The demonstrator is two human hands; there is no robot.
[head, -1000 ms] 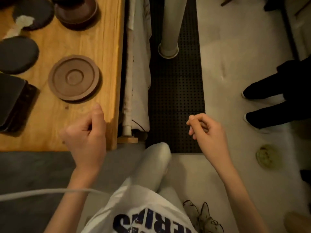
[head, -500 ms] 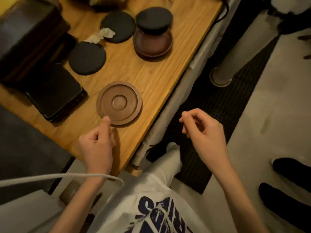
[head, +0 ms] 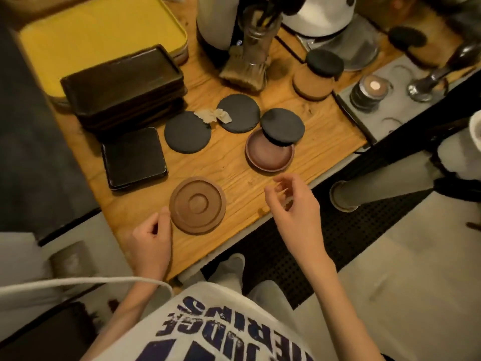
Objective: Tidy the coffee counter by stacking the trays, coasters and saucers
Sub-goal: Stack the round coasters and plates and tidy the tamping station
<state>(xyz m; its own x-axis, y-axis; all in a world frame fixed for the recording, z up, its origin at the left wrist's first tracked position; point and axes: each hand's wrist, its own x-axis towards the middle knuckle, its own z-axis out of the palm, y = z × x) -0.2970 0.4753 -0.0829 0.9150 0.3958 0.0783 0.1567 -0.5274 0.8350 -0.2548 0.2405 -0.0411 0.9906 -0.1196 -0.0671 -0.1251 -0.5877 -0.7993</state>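
A brown wooden saucer lies flat near the counter's front edge. My left hand sits just left of it with fingers curled and empty, the thumb close to the rim. My right hand hovers over the counter's edge to the saucer's right, fingers loosely bent and holding nothing. A second saucer lies further back with a black round coaster tilted on its rim. Two more black coasters lie flat. A small square dark tray sits before a stack of dark trays.
A yellow tray lies at the back left. A crumpled paper scrap sits between the flat coasters. A brush, a stack of cork coasters topped by a black one, and coffee gear crowd the back. Someone's legs stand at right.
The view has swung up from the floor to the whole counter. My right hand has come in over the counter's edge. My left hand stays beside the front saucer.
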